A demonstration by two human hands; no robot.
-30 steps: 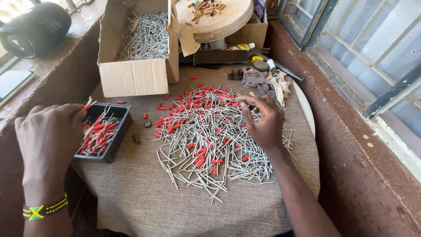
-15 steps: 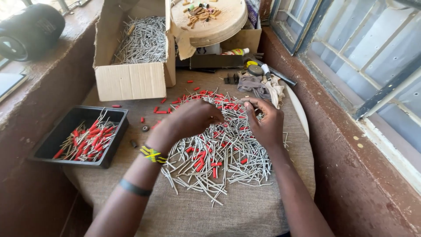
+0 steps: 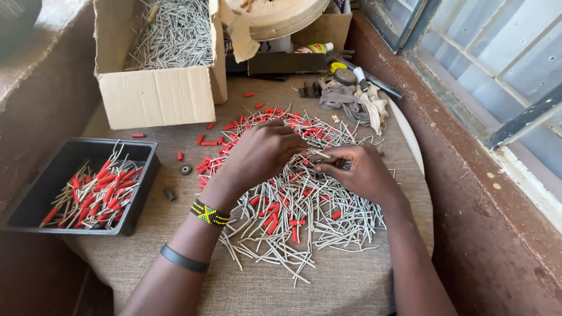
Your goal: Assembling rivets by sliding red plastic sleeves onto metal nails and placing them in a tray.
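Observation:
A heap of thin grey metal pins [image 3: 304, 216] mixed with short red sleeves [image 3: 234, 126] covers the middle of a round table draped in burlap [image 3: 252, 287]. My left hand [image 3: 260, 153] hovers over the heap, fingers curled down toward the pins near my right hand. My right hand [image 3: 357, 171] pinches a grey pin between thumb and fingers. The two hands almost meet above the heap. What the left fingertips hold is hidden.
A black tray [image 3: 35, 193] at the left holds pins fitted with red sleeves. A cardboard box [image 3: 155, 96] of bare grey pins stands behind. Grey gloves [image 3: 351, 99], a wooden disc [image 3: 275, 17] and small tools lie at the back. A window wall [image 3: 503, 117] runs along the right.
My left hand came from the black tray across to the heap and now meets my right hand. The view has tipped down and closer to the table.

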